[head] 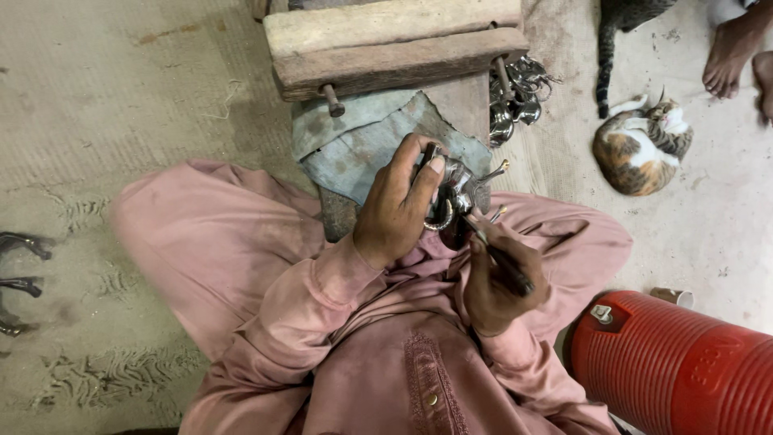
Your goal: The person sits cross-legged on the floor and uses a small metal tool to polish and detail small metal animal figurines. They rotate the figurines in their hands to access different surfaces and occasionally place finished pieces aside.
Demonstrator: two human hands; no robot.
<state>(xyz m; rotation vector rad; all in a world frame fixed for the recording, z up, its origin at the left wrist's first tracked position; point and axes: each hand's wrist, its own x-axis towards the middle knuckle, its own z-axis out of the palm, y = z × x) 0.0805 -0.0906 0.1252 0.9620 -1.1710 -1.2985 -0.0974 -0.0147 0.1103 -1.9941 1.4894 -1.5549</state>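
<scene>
I sit cross-legged on the floor in pink clothes. My left hand (396,205) grips a small shiny metal piece (457,192) with curved hooks and thin prongs, held over a grey cloth (354,145). My right hand (495,278) is closed around a thin dark tool (501,262) whose tip touches the metal piece from below right. Part of the piece is hidden behind my left fingers.
A wooden block bench (394,44) with a metal pin stands just ahead. Several shiny metal pieces (515,97) lie to its right. A curled-up cat (640,145) and another person's bare foot (729,52) are at right. A red ribbed cooler (676,366) stands by my right knee. Dark metal parts (20,282) lie at left.
</scene>
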